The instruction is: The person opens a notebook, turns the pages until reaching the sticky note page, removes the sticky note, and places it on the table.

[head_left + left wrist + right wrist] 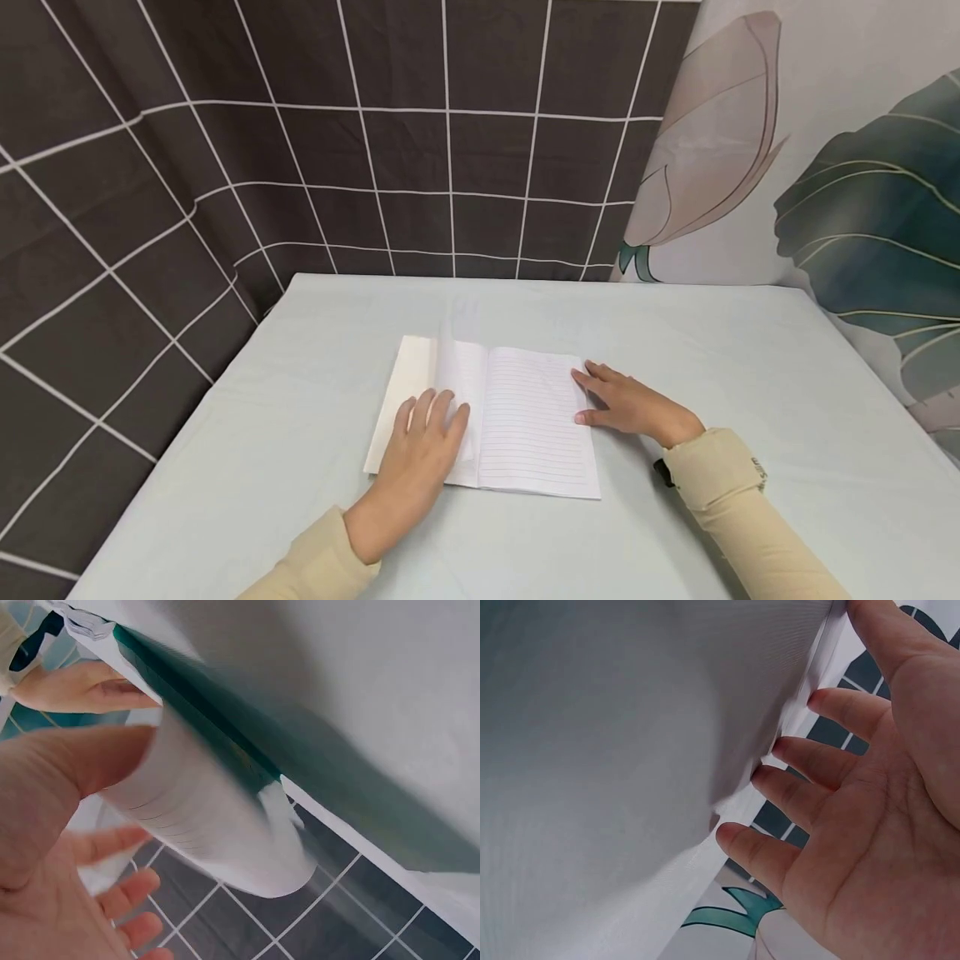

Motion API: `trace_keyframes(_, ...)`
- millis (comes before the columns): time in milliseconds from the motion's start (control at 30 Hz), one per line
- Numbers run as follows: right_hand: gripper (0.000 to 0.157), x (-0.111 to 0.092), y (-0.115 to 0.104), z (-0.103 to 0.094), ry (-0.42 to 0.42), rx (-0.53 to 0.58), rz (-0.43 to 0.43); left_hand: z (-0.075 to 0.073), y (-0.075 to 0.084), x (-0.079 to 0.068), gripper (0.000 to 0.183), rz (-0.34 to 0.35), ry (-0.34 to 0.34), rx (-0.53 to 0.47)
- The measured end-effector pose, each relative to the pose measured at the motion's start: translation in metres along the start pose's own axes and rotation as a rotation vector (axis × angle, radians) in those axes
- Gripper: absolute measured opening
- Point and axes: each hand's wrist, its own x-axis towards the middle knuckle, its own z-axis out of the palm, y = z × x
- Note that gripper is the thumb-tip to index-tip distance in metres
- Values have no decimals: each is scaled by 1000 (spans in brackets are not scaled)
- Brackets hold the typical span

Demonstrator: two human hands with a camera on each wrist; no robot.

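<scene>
Head view: both hands, left hand (420, 450) and right hand (626, 404), rest flat-fingered on the notebook (528, 425).

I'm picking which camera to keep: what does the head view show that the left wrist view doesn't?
Only the head view shows the whole open notebook lying flat on the pale table, with the left hand on its left pages. Only the left wrist view shows a curling, blurred page close up. Both show the right hand at the notebook's edge.
</scene>
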Motion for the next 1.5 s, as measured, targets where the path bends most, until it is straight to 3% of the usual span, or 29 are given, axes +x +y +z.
trace_keyframes(167,78,1,0,0,-2,-2,1,3,-2,-4,61,186,-46,164)
trace_keyframes(300,78,1,0,0,-2,-4,0,3,-2,-5,42,244,-128,132)
trace_keyframes(767,80,2,-1,0,-4,-4,8,0,2,-2,23,255,-185,-163)
trace_keyframes(1200,80,2,-1,0,-1,-1,13,1,11,3,7,250,-171,-120)
trace_keyframes(1400,80,2,-1,0,-5,2,18,-3,16,7,29,192,-233,-178)
trace_keyframes(1500,80,2,-2,0,-5,7,16,-4,19,7,34,190,-238,-154)
